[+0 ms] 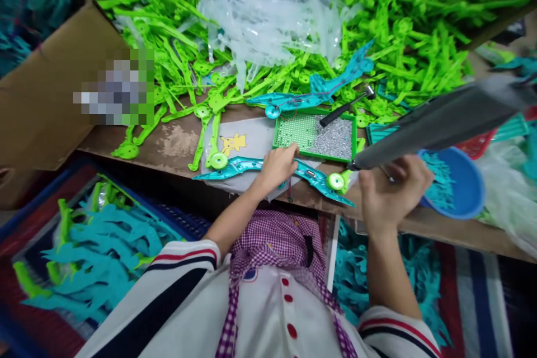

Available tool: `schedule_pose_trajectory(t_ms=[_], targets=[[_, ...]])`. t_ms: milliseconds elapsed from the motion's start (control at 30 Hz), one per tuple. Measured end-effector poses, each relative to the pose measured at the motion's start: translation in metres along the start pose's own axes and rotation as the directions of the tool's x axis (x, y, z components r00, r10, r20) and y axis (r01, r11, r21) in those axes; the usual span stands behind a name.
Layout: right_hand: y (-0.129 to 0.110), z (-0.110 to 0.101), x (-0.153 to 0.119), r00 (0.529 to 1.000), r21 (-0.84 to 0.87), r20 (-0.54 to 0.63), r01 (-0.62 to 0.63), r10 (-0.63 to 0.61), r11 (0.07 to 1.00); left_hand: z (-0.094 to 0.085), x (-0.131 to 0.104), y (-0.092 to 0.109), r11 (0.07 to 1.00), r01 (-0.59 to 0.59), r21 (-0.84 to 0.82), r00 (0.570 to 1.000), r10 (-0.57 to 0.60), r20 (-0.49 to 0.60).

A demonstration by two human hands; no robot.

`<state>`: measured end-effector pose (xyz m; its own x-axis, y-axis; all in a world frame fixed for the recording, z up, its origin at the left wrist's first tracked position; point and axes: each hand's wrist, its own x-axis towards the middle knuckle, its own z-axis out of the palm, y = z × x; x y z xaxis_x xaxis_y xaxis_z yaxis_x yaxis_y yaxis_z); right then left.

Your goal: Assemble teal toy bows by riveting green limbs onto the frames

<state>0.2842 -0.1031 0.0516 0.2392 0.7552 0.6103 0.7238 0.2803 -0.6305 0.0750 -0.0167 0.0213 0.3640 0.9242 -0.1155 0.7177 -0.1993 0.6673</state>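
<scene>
My left hand [280, 165] is closed around the middle of a teal bow-shaped plastic part [241, 165], pressed on the bench edge. A round lime-green wheel [336, 182] sits at the part's right end, another wheel [218, 160] at its left. My right hand [392, 193] is raised to the right, fingers curled, with a small shiny metal bit [392, 178] among them. Just above it slants a long dark grey tool [436, 123], blurred, its narrow tip by the right wheel. I cannot make out whether the hand touches this tool.
A green tray [293, 134] holds small metal screws and a hammer [348, 106]. Behind lie another teal part [319, 89], heaped lime-green parts [403, 61] and clear plastic pieces [268, 17]. A blue bowl [472, 190] stands right, a cardboard box [54, 84] left. Teal parts [109, 240] fill a lower bin.
</scene>
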Motion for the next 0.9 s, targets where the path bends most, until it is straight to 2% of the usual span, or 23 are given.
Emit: schedule_pose_trajectory(t_ms=[33,67,100,167,200,300,400,533,600,667,767,833,900], targets=[[-0.005,0.003,-0.018,0.986,-0.134,-0.03,0.156,-0.161,0.979,0.001,-0.001,-0.004,1.0,-0.015,-0.018,1.0,0.014,-0.006],[-0.01,0.008,-0.037,0.972,-0.166,0.077,0.233,-0.223,0.958,0.001,0.0,-0.009,0.998,-0.035,-0.05,0.999,0.035,0.002],[-0.014,0.016,-0.055,0.942,-0.152,0.291,0.22,-0.169,0.963,-0.001,0.0,-0.014,0.994,-0.057,-0.09,0.998,0.059,0.023],[-0.02,0.035,-0.083,0.874,-0.155,0.481,0.156,-0.063,0.975,-0.006,0.003,-0.025,0.983,-0.081,-0.164,0.992,0.095,0.078],[-0.022,0.044,-0.092,0.845,-0.156,0.535,0.114,-0.013,0.981,-0.009,0.004,-0.029,0.978,-0.084,-0.188,0.99,0.104,0.098],[-0.02,0.059,-0.099,0.817,-0.128,0.576,0.061,0.024,0.99,-0.019,0.004,-0.038,0.968,-0.092,-0.234,0.987,0.119,0.105],[-0.016,0.053,-0.087,0.812,-0.085,0.578,-0.041,0.083,0.996,-0.02,-0.003,-0.043,0.972,-0.076,-0.224,0.991,0.097,0.087],[-0.009,0.044,-0.053,0.846,-0.115,0.463,-0.237,0.263,0.965,-0.007,-0.017,-0.046,0.988,-0.13,-0.083,0.991,0.131,0.014],[-0.007,0.048,-0.029,0.847,-0.163,0.446,-0.239,0.287,0.957,0.001,-0.023,-0.046,0.98,-0.198,-0.004,0.979,0.198,-0.042],[-0.007,0.056,-0.006,0.829,-0.229,0.483,-0.193,0.284,0.954,0.008,-0.027,-0.048,0.959,-0.264,0.102,0.957,0.274,-0.101],[-0.012,0.072,0.022,0.789,-0.335,0.541,-0.116,0.291,0.935,0.011,-0.033,-0.051,0.872,-0.359,0.333,0.896,0.422,-0.14],[-0.017,0.084,0.034,0.768,-0.36,0.577,-0.064,0.276,0.931,0.01,-0.035,-0.051,0.743,-0.457,0.49,0.827,0.557,-0.073],[-0.022,0.098,0.042,0.731,-0.331,0.643,-0.004,0.229,0.944,0.008,-0.034,-0.047,0.572,-0.576,0.584,0.729,0.683,0.049]])
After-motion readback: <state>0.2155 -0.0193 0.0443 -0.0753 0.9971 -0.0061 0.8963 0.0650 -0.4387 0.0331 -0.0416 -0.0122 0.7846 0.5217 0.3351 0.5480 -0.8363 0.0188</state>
